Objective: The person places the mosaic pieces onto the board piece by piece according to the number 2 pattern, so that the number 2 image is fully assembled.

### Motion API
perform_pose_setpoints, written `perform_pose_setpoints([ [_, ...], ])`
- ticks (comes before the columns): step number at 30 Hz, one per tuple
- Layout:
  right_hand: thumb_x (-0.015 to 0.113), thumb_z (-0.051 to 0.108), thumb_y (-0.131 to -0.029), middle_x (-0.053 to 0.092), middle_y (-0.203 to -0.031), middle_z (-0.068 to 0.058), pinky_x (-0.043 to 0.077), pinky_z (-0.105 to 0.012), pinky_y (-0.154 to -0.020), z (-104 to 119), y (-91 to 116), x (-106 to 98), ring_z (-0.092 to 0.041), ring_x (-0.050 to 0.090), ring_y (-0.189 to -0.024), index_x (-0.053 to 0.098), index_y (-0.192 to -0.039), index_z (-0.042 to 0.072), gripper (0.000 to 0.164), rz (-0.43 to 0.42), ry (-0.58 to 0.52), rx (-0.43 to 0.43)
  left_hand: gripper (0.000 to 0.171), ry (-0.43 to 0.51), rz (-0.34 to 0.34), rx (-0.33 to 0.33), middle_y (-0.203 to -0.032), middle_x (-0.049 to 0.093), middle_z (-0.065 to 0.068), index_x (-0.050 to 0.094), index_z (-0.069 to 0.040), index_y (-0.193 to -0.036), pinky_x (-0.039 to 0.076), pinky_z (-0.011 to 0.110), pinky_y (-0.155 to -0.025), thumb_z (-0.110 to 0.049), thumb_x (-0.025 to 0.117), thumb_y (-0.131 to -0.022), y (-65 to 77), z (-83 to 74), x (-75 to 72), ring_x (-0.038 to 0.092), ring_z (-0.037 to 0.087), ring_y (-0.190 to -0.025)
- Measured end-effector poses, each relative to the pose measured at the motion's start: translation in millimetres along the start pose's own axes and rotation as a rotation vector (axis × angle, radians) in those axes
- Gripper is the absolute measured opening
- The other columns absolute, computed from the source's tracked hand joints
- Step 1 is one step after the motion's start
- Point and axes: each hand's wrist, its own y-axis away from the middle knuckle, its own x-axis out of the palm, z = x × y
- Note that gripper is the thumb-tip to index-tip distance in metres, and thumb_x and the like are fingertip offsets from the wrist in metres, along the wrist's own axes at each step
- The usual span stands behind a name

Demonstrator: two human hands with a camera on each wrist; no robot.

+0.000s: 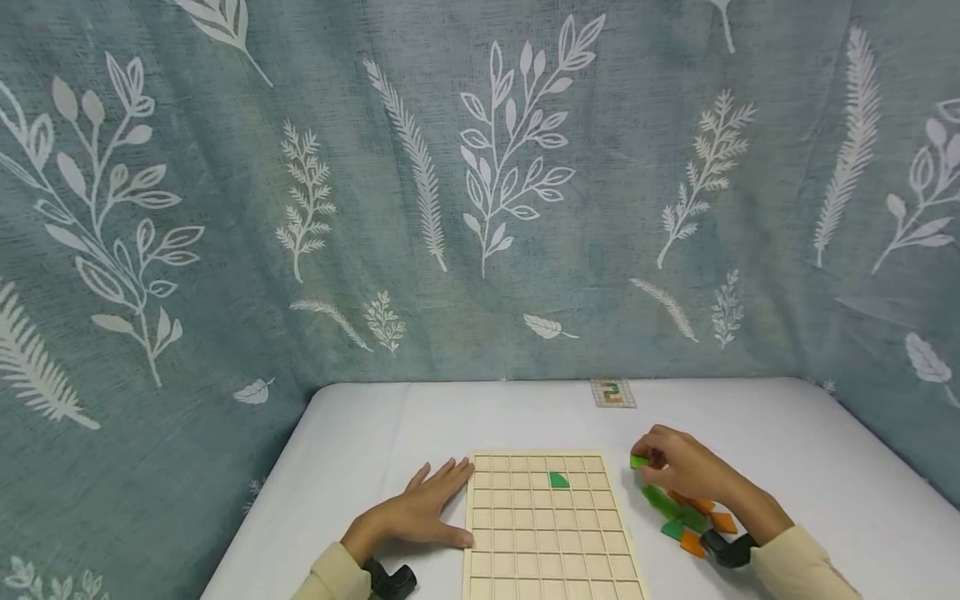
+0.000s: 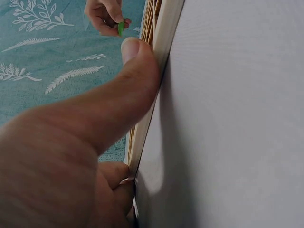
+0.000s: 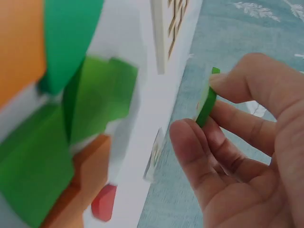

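A pale wooden grid board (image 1: 525, 518) lies on the white table, with one dark green quarter-round tile (image 1: 559, 480) in a cell near its far edge. My left hand (image 1: 427, 508) rests spread at the board's left side, its fingertips and thumb touching the frame. Right of the board, my right hand (image 1: 678, 462) pinches a small light green tile (image 3: 209, 99) between thumb and fingers, raised above the table. Below that hand lies a loose pile of green tiles (image 1: 663, 503) and orange tiles (image 1: 723, 523), partly hidden by the wrist.
A small patterned card (image 1: 613, 392) with a grid design lies at the table's far edge. One red piece (image 3: 103, 203) shows beside the pile in the right wrist view. A leaf-printed blue-green curtain (image 1: 465, 208) hangs behind the table (image 1: 420, 417).
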Motion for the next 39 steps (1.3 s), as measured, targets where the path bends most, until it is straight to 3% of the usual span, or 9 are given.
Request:
perform_pose_setpoints([
  [11, 0.070, 0.011, -0.093, 0.061, -0.096, 0.002, 0.053, -0.022, -0.067, 24.4, -0.7, 2.5, 0.002, 0.055, -0.079, 0.070, -0.111, 0.006, 0.019, -0.040, -0.021, -0.091, 0.112, -0.019, -0.004, -0.024, -0.169, 0.013, 0.007, 0.016, -0.012, -0.161, -0.002, 0.058, -0.125, -0.064, 0.072, -0.080, -4.0, -0.8, 3.0, 0.009, 0.029, -0.157],
  [26, 0.071, 0.008, -0.090, 0.060, -0.094, 0.001, 0.057, -0.027, -0.068, 40.4, -23.6, 17.4, -0.004, 0.056, -0.078, 0.068, -0.105, 0.009, 0.015, -0.035, -0.021, -0.170, 0.112, -0.022, -0.007, -0.022, -0.169, 0.012, 0.007, 0.015, -0.012, -0.162, -0.003, 0.058, -0.125, -0.064, 0.071, -0.081, -4.0, 0.4, 3.3, 0.008, 0.029, -0.157],
  [35, 0.070, 0.010, -0.093, 0.059, -0.096, 0.001, 0.056, -0.023, -0.071, 52.3, -41.9, 23.6, -0.001, 0.055, -0.080, 0.067, -0.107, 0.010, 0.014, -0.006, -0.063, -0.201, 0.111, -0.028, -0.012, -0.017, -0.169, 0.013, 0.008, 0.015, -0.011, -0.161, -0.002, 0.059, -0.125, -0.061, 0.073, -0.081, -3.2, 0.9, -0.8, 0.008, 0.031, -0.157],
  [39, 0.069, 0.009, -0.093, 0.059, -0.095, 0.001, 0.056, -0.025, -0.070, 57.1, -39.8, 26.1, -0.001, 0.056, -0.081, 0.067, -0.107, 0.010, 0.014, -0.005, -0.067, -0.210, 0.110, -0.026, 0.002, -0.006, -0.169, 0.012, 0.007, 0.015, -0.011, -0.162, -0.002, 0.059, -0.125, -0.061, 0.073, -0.082, -6.0, 0.0, 3.7, 0.008, 0.030, -0.157],
])
